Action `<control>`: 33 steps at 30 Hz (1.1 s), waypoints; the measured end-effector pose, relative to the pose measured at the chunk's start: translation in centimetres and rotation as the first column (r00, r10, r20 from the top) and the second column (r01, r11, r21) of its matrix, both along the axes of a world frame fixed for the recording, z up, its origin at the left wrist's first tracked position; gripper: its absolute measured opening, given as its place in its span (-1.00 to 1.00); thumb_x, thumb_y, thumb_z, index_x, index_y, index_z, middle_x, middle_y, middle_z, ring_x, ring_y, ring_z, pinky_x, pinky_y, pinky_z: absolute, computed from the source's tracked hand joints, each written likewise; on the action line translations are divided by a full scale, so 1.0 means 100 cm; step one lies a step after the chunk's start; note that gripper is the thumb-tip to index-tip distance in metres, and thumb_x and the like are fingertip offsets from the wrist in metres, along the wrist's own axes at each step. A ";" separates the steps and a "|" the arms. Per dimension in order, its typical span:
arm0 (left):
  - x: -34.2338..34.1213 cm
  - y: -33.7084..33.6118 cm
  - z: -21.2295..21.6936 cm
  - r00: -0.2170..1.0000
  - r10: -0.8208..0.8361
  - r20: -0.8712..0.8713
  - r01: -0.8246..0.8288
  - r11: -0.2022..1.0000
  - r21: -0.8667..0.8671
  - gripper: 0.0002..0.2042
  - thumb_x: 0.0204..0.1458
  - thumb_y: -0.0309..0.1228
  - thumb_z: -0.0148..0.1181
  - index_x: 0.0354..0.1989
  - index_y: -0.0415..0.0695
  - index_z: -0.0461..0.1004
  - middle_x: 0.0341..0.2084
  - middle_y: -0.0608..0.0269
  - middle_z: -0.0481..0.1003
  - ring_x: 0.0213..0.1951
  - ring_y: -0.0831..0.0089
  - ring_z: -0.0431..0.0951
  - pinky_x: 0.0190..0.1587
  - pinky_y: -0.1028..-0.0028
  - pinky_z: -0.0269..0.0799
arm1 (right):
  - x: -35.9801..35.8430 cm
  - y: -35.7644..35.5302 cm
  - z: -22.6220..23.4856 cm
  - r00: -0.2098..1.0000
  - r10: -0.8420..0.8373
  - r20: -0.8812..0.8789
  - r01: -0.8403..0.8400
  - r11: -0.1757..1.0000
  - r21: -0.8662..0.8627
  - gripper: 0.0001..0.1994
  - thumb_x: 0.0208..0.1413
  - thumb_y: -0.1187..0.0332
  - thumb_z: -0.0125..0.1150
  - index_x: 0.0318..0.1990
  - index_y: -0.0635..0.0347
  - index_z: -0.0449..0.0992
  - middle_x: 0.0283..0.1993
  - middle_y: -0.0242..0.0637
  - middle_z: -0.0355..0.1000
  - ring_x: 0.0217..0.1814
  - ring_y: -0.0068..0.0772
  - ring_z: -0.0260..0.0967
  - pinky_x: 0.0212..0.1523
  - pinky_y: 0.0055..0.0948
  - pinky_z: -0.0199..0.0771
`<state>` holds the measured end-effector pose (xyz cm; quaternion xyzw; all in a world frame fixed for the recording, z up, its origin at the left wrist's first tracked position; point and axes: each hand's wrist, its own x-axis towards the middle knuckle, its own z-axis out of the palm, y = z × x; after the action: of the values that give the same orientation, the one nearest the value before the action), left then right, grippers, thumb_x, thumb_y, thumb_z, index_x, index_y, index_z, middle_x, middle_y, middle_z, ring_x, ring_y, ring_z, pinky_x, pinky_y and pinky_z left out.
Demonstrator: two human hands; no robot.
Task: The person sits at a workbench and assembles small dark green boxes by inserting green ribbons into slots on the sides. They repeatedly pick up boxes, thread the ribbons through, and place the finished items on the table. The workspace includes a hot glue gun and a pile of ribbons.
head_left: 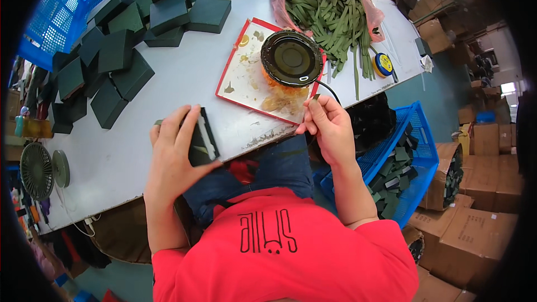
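Observation:
My left hand (173,142) grips a small dark green box (200,151) at the table's front edge, with the thumb below and the fingers over its upper end. A white strip shows along the box's right side. My right hand (331,128) is closed in a pinch on a green ribbon (316,97), whose tip sticks up from the fingertips. Just beyond that hand stands a round black pot (292,59) with amber, glue-like residue around its lower side. Underneath it lies a stained white board (240,81) with a red rim.
Dark green boxes (117,50) are heaped at the left, near a blue crate (53,8). A pink bag (366,0) spills green ribbons (330,19). Beside them sits a yellow-and-blue round tin (383,64). Right of my knees, a blue basket (422,151) holds green pieces. A small fan (37,170) stands left.

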<state>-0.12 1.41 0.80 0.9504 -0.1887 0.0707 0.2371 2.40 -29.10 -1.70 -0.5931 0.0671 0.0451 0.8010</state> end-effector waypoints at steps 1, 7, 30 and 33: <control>0.001 0.003 -0.006 1.000 0.009 -0.009 -0.008 1.000 0.020 0.00 -0.50 -0.38 0.62 0.31 -0.22 0.29 0.25 0.06 0.33 0.24 0.06 0.34 0.24 0.16 0.20 | 0.004 -0.002 -0.002 1.000 -0.016 -0.003 0.016 1.000 -0.008 -0.81 0.35 0.34 0.17 -0.19 0.33 0.46 -0.43 -0.41 0.37 -0.52 -0.70 0.23 -0.29 -0.48 0.62; 0.003 0.011 -0.027 0.998 0.046 -0.032 -0.041 0.990 0.133 -0.07 -0.39 -0.39 0.58 0.31 -0.23 0.28 0.34 0.01 0.26 0.39 0.06 0.22 0.38 0.07 0.07 | 0.019 -0.011 -0.007 0.995 -0.027 -0.099 0.027 1.000 0.002 -0.79 0.37 0.28 0.15 -0.20 0.27 0.47 -0.42 -0.47 0.35 -0.58 -0.79 0.10 -0.58 -0.67 0.21; 0.002 0.008 -0.025 1.000 0.008 -0.030 -0.006 0.998 0.060 -0.15 -0.39 -0.40 0.54 0.25 -0.22 0.36 0.27 0.00 0.30 0.30 -0.02 0.27 0.32 0.09 0.16 | 0.029 -0.006 -0.018 0.989 -0.100 -0.112 0.107 0.992 0.061 -0.80 0.31 0.31 0.19 -0.36 0.17 0.45 -0.54 -0.51 0.31 -0.69 -0.80 -0.03 -0.68 -0.67 -0.12; 0.003 0.009 -0.023 1.000 -0.013 -0.017 0.014 1.000 0.021 -0.14 -0.39 -0.39 0.55 0.26 -0.23 0.35 0.27 -0.02 0.32 0.28 -0.03 0.29 0.31 0.10 0.19 | 0.018 -0.003 -0.015 0.991 -0.120 -0.067 0.126 0.987 0.103 -0.82 0.32 0.34 0.15 -0.34 0.18 0.43 -0.51 -0.48 0.33 -0.69 -0.78 -0.02 -0.67 -0.66 -0.06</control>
<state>0.16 2.27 -1.55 0.9521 -0.1938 0.0592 0.2291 4.25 -29.37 -3.21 -0.5425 0.1252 0.0171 0.8305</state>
